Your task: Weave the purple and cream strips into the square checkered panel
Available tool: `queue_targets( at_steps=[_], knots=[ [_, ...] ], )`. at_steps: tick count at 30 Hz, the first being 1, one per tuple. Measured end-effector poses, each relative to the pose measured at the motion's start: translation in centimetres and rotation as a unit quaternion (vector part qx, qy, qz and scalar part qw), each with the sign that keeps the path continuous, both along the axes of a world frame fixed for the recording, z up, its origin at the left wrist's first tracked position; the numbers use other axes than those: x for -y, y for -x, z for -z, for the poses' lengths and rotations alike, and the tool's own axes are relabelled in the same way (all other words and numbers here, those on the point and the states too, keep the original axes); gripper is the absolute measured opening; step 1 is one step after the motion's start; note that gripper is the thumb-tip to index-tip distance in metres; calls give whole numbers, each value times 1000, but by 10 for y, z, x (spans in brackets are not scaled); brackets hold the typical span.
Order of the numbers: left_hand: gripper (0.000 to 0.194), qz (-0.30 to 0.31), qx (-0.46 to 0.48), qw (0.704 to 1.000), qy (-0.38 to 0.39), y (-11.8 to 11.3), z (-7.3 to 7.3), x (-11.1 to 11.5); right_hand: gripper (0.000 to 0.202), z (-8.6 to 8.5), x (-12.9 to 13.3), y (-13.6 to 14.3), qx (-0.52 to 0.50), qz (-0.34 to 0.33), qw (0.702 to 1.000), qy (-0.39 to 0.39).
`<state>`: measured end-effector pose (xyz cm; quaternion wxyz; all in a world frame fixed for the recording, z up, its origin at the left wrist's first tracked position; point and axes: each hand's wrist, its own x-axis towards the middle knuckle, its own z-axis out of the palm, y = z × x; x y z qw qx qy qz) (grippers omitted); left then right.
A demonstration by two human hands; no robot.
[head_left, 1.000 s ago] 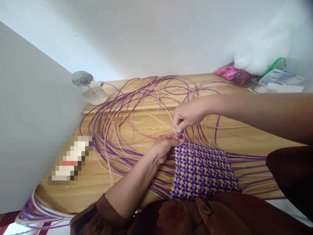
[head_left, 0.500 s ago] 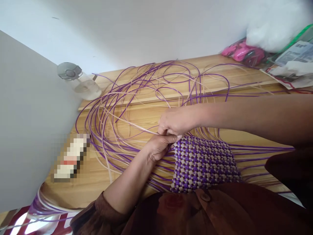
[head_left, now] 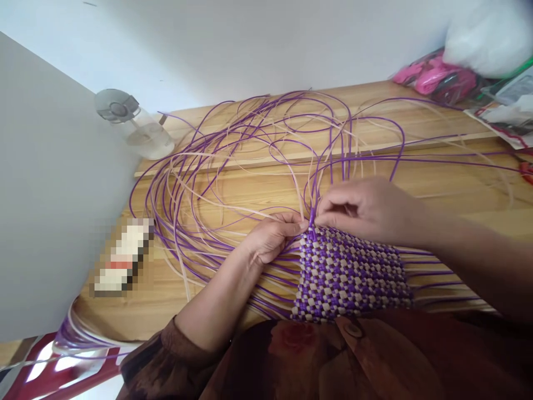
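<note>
A woven panel (head_left: 353, 272) in purple and beige checks lies close to my body, with long loose strands running out from its sides. At its upper left corner my left hand (head_left: 275, 236) is closed, thumb and forefinger pinching the edge where strands come out. My right hand (head_left: 362, 211) is just right of that corner, fingers curled and tips together against a purple strand (head_left: 312, 215) that stands up from the edge. The exact grip of its fingertips is partly hidden. Loose purple and beige strands (head_left: 183, 172) loop across the table beyond my left hand.
The wooden table (head_left: 166, 278) has a raised strip along the wall. A clear bottle with a grey lid (head_left: 116, 108) stands back left; a blurred-out object (head_left: 125, 255) lies at left. Pink items in plastic (head_left: 437, 75), a white bag (head_left: 487, 47) and red-handled scissors (head_left: 527, 172) are at right.
My right hand has moved right, away from my left hand, uncovering the panel's corner and upright purple strands. My left hand stays pinched at the corner. The view has shifted slightly.
</note>
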<state>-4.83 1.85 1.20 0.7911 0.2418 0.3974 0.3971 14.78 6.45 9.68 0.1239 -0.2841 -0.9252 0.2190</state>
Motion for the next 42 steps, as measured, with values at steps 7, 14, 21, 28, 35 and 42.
queue_targets(
  at_steps=[7, 14, 21, 28, 35, 42],
  knots=[
    [40, -1, -55, 998, -34, -2, -2, 0, 8, 55, 49, -4, -84, 73, 982, -151],
    [40, 60, -73, 993, -72, 4, -6, 0, 18, 42, 60, 6, -182, 138, 973, -14],
    [41, 76, -127, 985, -88, 9, -15, -2, 5, 33, 77, -6, -199, 74, 976, 50],
    [43, 92, -133, 981, -111, 10, -10, -1, 14, 43, 93, -3, -172, 7, 984, 41],
    [51, 118, -57, 989, -64, 7, -10, 3, 8, 46, 93, 2, -230, 4, 971, 67],
    [43, -25, -129, 989, -69, -15, -5, 10, 22, 37, 95, 17, -211, 187, 867, 411]
  ],
)
